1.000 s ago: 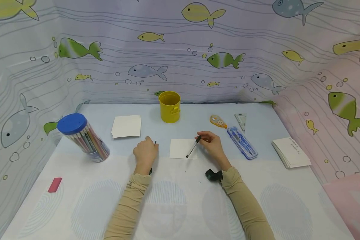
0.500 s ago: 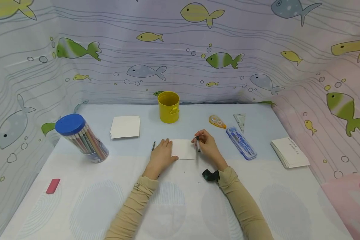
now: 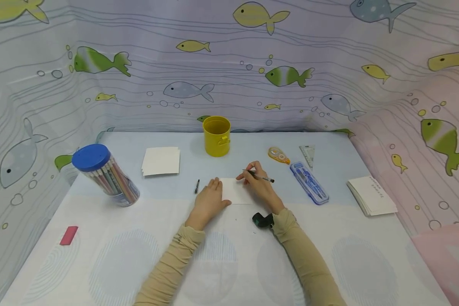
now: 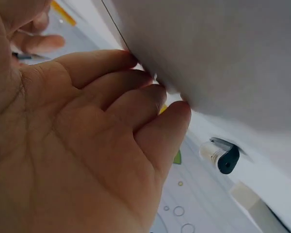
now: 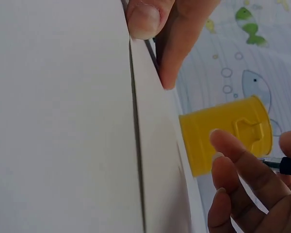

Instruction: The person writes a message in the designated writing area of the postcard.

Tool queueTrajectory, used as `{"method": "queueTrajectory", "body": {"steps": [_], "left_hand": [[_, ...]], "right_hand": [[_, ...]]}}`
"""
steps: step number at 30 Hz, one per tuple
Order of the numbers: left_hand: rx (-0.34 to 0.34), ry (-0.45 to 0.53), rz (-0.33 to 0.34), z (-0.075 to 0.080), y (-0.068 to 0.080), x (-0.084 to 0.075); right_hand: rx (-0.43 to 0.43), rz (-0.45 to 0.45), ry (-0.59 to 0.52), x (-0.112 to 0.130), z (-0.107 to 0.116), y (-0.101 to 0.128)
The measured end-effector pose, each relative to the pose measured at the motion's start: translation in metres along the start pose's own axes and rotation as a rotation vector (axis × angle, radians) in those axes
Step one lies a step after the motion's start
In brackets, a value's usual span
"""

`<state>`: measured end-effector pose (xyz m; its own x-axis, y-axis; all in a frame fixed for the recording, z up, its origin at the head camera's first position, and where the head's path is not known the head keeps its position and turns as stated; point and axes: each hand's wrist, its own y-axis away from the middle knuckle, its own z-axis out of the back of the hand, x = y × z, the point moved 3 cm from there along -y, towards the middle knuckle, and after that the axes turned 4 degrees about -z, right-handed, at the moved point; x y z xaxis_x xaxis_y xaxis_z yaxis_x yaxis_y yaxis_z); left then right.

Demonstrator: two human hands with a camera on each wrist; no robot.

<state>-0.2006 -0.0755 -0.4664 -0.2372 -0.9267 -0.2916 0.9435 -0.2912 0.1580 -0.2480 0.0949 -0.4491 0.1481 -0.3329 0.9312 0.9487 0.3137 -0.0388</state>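
Observation:
My left hand (image 3: 210, 199) lies with straight fingers along the left side of a white card (image 3: 235, 191) on the table. In the right wrist view its thumb (image 5: 144, 22) shows at the card's edge. My right hand (image 3: 262, 187), over the card's right side, holds a thin pen (image 3: 267, 178) with a dark end. The pen slants nearly level, its tip pointing left; in the right wrist view the pen (image 5: 282, 165) is partly hidden by the fingers. Left of my left hand lies a small dark piece (image 3: 196, 186); the left wrist view shows this clipped, black-ended piece (image 4: 223, 156) closer.
A yellow bucket (image 3: 216, 138) stands at the back. Blank cards (image 3: 160, 161) and a blue-lidded jar of pencils (image 3: 109, 178) are left, with a red block (image 3: 69, 235) nearer. Right are correction tape (image 3: 278, 155), a set square (image 3: 307, 154), a blue case (image 3: 309, 182) and written cards (image 3: 372, 195).
My left hand has moved right from over the small dark piece onto the card and straightened its fingers. My right hand has turned the pen from pointing downward to nearly level.

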Motion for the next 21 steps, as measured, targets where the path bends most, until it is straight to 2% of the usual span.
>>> {"method": "queueTrajectory", "body": {"steps": [9,15,21], "left_hand": [[-0.023,-0.019,-0.008,0.000,0.001,-0.005],[-0.022,-0.004,-0.010,0.001,0.005,-0.006],[-0.030,-0.028,-0.010,-0.001,0.005,-0.005]], "right_hand": [[-0.072,-0.009,-0.052,-0.021,-0.019,-0.032],[-0.048,-0.061,-0.077,-0.020,-0.030,-0.041],[-0.046,-0.123,-0.040,-0.023,-0.036,-0.046]]}}
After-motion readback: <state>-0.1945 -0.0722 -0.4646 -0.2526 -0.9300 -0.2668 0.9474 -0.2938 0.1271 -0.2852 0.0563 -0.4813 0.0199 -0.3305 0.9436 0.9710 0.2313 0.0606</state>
